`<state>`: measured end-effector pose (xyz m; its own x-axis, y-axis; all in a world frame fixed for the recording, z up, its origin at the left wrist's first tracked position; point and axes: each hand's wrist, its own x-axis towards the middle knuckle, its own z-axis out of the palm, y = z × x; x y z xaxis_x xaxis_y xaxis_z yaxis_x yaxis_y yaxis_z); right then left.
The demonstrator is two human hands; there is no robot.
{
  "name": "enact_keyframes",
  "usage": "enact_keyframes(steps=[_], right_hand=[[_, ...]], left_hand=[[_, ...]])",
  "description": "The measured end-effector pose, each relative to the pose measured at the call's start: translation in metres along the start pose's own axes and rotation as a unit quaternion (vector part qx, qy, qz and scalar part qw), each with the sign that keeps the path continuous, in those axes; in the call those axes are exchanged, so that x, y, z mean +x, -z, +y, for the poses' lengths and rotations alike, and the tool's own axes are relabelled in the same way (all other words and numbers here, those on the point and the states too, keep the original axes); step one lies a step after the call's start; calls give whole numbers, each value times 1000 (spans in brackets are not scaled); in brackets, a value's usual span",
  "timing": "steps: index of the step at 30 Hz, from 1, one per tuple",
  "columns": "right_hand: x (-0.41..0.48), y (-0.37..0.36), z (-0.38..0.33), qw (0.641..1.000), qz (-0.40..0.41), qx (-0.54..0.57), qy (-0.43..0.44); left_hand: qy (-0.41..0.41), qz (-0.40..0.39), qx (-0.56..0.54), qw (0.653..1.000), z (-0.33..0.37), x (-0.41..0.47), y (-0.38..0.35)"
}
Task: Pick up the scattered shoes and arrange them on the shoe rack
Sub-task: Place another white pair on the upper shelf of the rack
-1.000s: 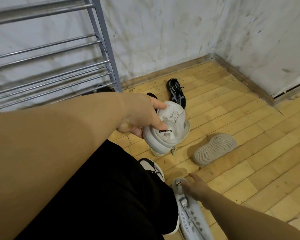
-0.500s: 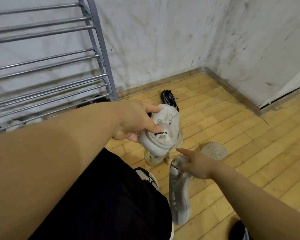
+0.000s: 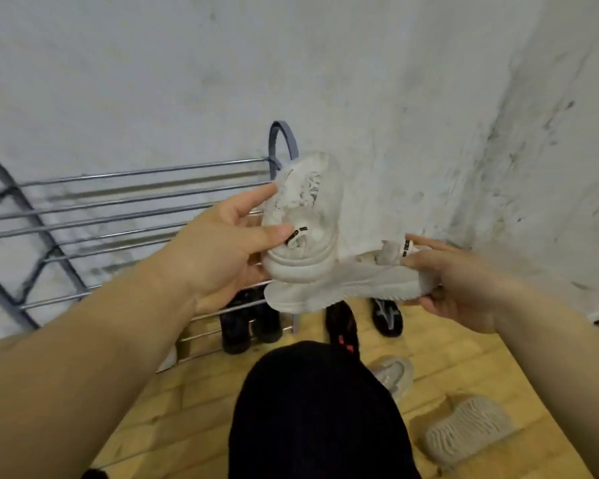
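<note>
My left hand (image 3: 218, 250) grips a white sneaker (image 3: 305, 216) by its heel, toe pointing up. Its mate, a second white sneaker (image 3: 346, 285), lies on its side in my right hand (image 3: 457, 281), which holds it at the heel with a thumb on the pull tab. The two shoes touch, raised in front of the grey metal shoe rack (image 3: 125, 202) at the right end of its upper bars. A dark pair of shoes (image 3: 249, 323) stands on the rack's bottom shelf.
On the wooden floor (image 3: 498, 357) lie a black shoe with red marks (image 3: 343, 326), a black and grey sneaker (image 3: 388, 316), a beige sneaker (image 3: 395, 371) and another beige sneaker sole up (image 3: 467, 430). My black-clad knee (image 3: 319, 409) fills the lower middle. Stained white walls (image 3: 464, 98) meet in a corner at the right.
Both hands rose from the floor with the white sneakers, which now touch in front of the rack. The view swung up and left toward the rack's upper shelves.
</note>
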<state>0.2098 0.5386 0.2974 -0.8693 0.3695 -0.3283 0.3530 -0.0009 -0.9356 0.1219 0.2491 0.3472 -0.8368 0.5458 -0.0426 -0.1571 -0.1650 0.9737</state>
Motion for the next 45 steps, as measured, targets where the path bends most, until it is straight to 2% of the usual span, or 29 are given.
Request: enact_keyframes(steps=[4,8,11,14,19,26,29,31,33,38,45], right_hand=[[1,-58,-46,998,-51,13,27],[4,-125,-82,994,-93,10,62],[12,-170,-108,991,-85,35,96],[25,-212,-123,983,-83,114,115],[55,-268,-107,968,-58,203,132],[86,-303,-59,977,-81,171,100],[87,-299,-56,986,-96,54,126],[87,-293,-53,977,-107,-57,174],[92,-286,-51,968,-117,-93,203],[108,-280,-51,970,-141,-57,190],[114,-281,-62,977,-183,17,112]], left_hand=[[-75,86,-27,993,29,-30,52],[-110,173,-57,977,43,-47,105],[-131,231,-75,961,42,-52,142],[-140,278,-72,948,35,-50,172],[-116,317,-78,938,21,-28,201],[-82,317,-74,942,2,13,219],[-66,315,-87,943,-5,24,223],[-60,317,-91,942,-7,29,225],[-50,319,-96,942,-9,33,227],[-4,303,-92,949,-14,33,226],[-38,274,-68,958,-16,25,224]])
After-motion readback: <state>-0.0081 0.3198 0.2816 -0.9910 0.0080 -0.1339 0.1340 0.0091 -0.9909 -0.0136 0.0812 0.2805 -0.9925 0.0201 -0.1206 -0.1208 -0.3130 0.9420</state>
